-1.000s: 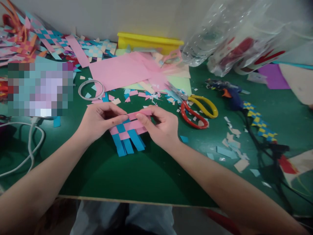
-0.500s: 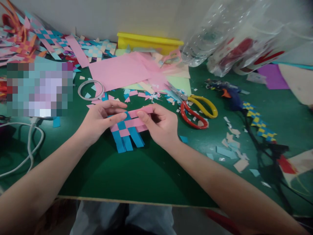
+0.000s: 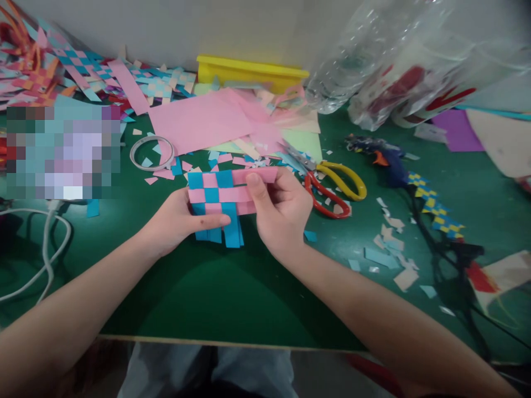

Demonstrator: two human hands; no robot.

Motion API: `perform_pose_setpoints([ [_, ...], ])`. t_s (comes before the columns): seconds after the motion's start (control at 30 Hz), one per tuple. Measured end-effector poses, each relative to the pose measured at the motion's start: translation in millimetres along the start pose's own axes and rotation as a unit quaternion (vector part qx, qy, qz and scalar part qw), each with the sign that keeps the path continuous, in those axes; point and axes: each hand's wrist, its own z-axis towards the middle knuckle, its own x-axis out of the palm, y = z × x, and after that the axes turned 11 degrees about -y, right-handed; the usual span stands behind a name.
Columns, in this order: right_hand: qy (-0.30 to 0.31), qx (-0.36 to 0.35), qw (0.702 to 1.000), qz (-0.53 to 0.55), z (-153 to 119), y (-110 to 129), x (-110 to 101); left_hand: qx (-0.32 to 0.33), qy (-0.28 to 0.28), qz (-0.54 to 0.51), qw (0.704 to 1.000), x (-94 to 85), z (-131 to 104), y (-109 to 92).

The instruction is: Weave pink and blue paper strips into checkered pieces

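Observation:
Between my hands is a woven paper piece (image 3: 212, 194) in a pink and blue check, raised over the green table. Loose blue strips hang from its lower edge and pink strips run out to the right. My left hand (image 3: 182, 221) grips its lower left, the thumb lying across the front and the fingers hidden behind. With thumb and fingers, my right hand (image 3: 282, 210) pinches the pink strips at the right end. Just beyond that hand lie scissors (image 3: 321, 179) with one red and one yellow handle.
A tape roll (image 3: 151, 153), pink paper sheets (image 3: 199, 119) and small paper scraps lie behind my hands. Woven strips are heaped at the back left. A glue gun (image 3: 385, 157) and plastic-wrapped cups (image 3: 431, 83) are on the right. A white cable (image 3: 48, 249) loops at left.
The woven piece has been raised and turned to show more of its check. My left thumb has slid from its top edge down to the lower strips; my right hand keeps its pinch.

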Motion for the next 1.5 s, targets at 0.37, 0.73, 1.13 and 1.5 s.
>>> perform_pose_setpoints([
  [0.37, -0.007, -0.063, 0.998, -0.031, 0, 1, 1, 0.037, -0.038, 0.088, 0.995, 1.8, -2, 0],
  [0.73, -0.004, -0.044, 0.999, -0.014, 2, -3, 0, 0.05, -0.077, 0.117, 0.989, 1.3, -3, -3],
  [1.13, 0.085, 0.084, 0.988, 0.098, 16, -13, 0, 0.076, -0.122, 0.184, 0.972, -4.4, 0, -6],
  [1.5, 0.153, 0.164, 0.966, 0.127, 14, -14, 1, 0.105, -0.105, 0.207, 0.967, -5.7, 0, -7],
])
